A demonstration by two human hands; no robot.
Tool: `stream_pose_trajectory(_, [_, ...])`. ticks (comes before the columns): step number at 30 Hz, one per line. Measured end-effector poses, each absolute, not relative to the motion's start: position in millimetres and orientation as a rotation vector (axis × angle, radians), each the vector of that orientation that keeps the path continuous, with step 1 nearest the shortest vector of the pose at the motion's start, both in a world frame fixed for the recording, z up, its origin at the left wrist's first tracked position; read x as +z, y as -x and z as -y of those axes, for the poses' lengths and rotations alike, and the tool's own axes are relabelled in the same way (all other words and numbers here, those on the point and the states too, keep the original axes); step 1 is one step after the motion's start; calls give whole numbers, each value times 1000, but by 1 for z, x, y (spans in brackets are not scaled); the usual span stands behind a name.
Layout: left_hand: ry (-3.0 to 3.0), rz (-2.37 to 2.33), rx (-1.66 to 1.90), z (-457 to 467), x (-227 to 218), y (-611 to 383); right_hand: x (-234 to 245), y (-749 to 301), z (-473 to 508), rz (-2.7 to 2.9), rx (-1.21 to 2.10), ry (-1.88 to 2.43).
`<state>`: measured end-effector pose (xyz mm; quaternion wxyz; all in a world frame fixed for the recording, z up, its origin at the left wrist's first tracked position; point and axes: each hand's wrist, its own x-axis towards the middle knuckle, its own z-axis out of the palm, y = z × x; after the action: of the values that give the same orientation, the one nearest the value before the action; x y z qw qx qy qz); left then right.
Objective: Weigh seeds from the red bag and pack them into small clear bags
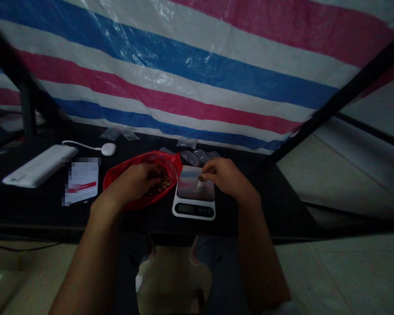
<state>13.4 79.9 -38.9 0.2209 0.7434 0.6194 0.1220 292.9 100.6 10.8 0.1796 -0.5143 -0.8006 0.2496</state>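
Observation:
My left hand (139, 179) reaches into an open red plastic bag (144, 202) of small brown pieces (166, 179). Its fingers are curled, with the tips down among the pieces, and what they pinch is hidden. My right hand (221, 175) is closed over a kitchen scale (194, 209) with a white body and a shiny metal plate. Between its thumb and fingers is a small round thing (202, 178), brown on top and pale below, held at the plate's right side. Whether it touches the plate I cannot tell. The scale's display is too dark to read.
Several small clear plastic bags (191, 158) lie behind the scale, others farther back. On the left are a white power bank-like block (41, 166), a cable with a round white end (108, 149) and a phone (87, 177). A striped plastic sheet (170, 74) hangs behind the black table.

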Motion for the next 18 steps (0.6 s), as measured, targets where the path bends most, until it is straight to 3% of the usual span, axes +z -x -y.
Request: stream_pose_trajectory(18, [-2092,-1706,374,-78,-41,-11,9,-298,-102,2256,760,1419])
